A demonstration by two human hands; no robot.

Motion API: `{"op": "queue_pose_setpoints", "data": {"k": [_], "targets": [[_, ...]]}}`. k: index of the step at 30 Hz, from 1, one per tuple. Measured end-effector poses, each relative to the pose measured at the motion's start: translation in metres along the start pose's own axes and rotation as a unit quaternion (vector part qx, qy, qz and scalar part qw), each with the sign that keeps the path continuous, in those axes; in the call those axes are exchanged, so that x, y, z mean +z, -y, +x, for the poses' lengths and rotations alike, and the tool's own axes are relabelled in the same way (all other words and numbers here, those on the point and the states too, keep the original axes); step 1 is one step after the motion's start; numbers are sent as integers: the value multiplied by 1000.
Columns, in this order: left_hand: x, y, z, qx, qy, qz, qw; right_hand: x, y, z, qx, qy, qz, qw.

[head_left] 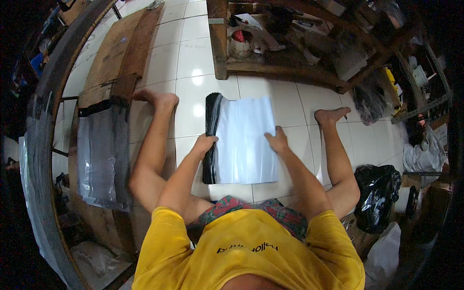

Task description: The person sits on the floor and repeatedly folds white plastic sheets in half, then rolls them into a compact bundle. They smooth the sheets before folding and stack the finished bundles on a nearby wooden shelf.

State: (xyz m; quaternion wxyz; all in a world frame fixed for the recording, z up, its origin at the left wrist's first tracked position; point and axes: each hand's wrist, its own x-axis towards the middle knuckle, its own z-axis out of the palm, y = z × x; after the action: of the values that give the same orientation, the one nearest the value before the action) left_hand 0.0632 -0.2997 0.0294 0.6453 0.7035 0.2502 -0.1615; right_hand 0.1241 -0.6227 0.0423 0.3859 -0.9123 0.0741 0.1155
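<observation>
A stack of plastic mailing bags (245, 140), pale bluish white with black edges fanned along the left side, is held upright or tilted between my legs above the tiled floor. My left hand (207, 144) grips its black left edge, thumb over the front and the other fingers mostly hidden behind. On the opposite edge, my right hand (277, 140) closes the same way with its thumb on the white face. Whether the lower edge touches the floor I cannot tell. Another pile of clear-grey plastic bags (103, 157) with a black band lies on the wooden bench to my left.
The long wooden bench (121, 46) runs along my left. Ahead stands a wooden shelf unit (275, 72) holding a pot and assorted items. A black plastic bag (379, 195) and white plastic bags (423, 155) sit at the right. White tiles (193, 63) cover the floor.
</observation>
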Motion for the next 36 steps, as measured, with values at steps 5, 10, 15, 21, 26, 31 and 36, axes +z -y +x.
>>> {"op": "queue_pose_setpoints", "data": {"k": [5,10,15,21,26,31,36], "targets": [[-18,-29,-21,-176,48,-126,975,30,74,-51,-295,-76,-210,929],[-10,-1,-7,-94,24,-63,993,54,98,-47,-397,224,-459,762],[-12,-4,-7,-85,12,-86,993,19,72,-26,-329,228,-549,734],[-14,6,6,-98,10,-79,992,-83,-29,-13,-289,91,-466,831],[-6,-3,3,-96,11,-95,991,-118,-118,-3,-155,-43,-215,963],[-26,-12,-5,-109,-14,-87,990,-105,-108,-7,28,-39,-77,996],[-56,-14,3,-118,-52,15,992,-73,-97,-8,54,-16,-94,994]]}}
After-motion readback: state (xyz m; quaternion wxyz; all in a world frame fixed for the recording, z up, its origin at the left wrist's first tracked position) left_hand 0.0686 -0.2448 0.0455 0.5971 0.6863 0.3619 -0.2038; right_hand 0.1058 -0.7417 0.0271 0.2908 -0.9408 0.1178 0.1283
